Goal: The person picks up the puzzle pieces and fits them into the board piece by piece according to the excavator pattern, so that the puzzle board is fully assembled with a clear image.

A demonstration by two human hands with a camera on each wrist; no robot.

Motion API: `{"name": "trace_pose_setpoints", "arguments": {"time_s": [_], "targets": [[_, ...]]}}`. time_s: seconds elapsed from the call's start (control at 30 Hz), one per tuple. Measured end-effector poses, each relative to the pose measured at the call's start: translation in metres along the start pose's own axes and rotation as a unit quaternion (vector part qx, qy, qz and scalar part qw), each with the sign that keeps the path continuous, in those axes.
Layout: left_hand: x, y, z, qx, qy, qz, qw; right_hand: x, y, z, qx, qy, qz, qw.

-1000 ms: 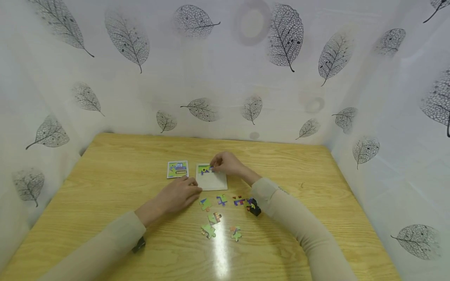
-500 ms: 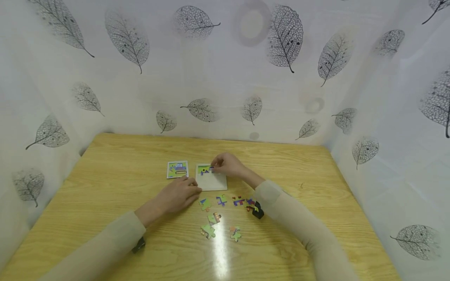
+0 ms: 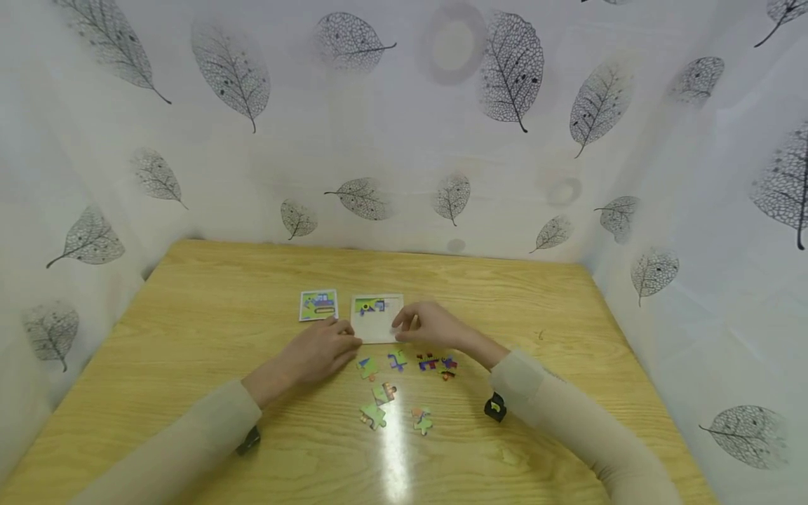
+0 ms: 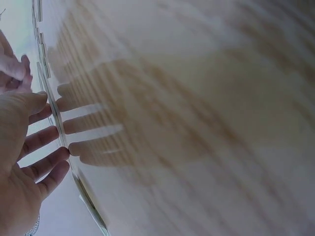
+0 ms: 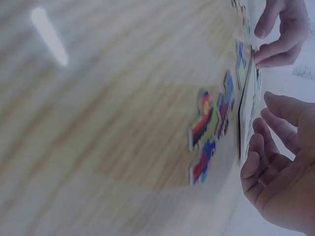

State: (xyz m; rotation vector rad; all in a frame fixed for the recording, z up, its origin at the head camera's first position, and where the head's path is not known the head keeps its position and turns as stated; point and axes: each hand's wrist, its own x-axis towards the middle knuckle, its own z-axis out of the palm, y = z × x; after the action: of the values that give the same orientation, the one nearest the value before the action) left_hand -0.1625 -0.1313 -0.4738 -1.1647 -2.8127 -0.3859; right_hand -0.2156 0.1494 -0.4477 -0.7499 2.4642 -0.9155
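In the head view, the right edge of the tray (image 3: 372, 331) is partly covered by the right hand (image 3: 435, 327); contact cannot be told. Fine details of the card (image 3: 318, 306) are too small to be made out. Both sleeves (image 3: 177, 442) are cut off below. In the left wrist view, the left hand (image 4: 22, 152) is cut off at the left; the table (image 4: 221, 187) is blurred.

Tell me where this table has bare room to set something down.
Bare: the wood-grain tabletop right of the right hand; the strip between the puzzle tray and the leaf-print curtain; left of the picture card. Crowded: in front of the tray, where jigsaw pieces lie.
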Motion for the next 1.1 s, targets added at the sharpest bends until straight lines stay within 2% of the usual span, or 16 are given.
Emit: {"name": "trace_pose_setpoints", "arguments": {"time_s": [0.27, 0.43, 0.6, 0.8, 1.1], "targets": [[-0.001, 0.0, 0.002, 0.0, 0.007, 0.001, 1.0, -0.017, 0.0, 0.012, -0.021, -0.006, -0.009, 0.9997], [-0.002, 0.0, 0.001, -0.003, 0.009, 0.0, 1.0, -0.022, 0.001, 0.019, -0.051, -0.015, -0.009, 0.9986], [-0.002, 0.0, 0.001, -0.002, 0.008, 0.0, 1.0, -0.023, 0.001, 0.023, -0.077, -0.008, -0.008, 0.997], [-0.002, 0.0, 0.001, -0.003, 0.009, 0.002, 0.9999, -0.022, 0.002, 0.025, -0.081, -0.005, -0.002, 0.9967], [-0.001, 0.0, 0.001, -0.001, 0.007, -0.002, 1.0, -0.021, 0.001, 0.024, -0.057, -0.005, 0.012, 0.9983]]}}
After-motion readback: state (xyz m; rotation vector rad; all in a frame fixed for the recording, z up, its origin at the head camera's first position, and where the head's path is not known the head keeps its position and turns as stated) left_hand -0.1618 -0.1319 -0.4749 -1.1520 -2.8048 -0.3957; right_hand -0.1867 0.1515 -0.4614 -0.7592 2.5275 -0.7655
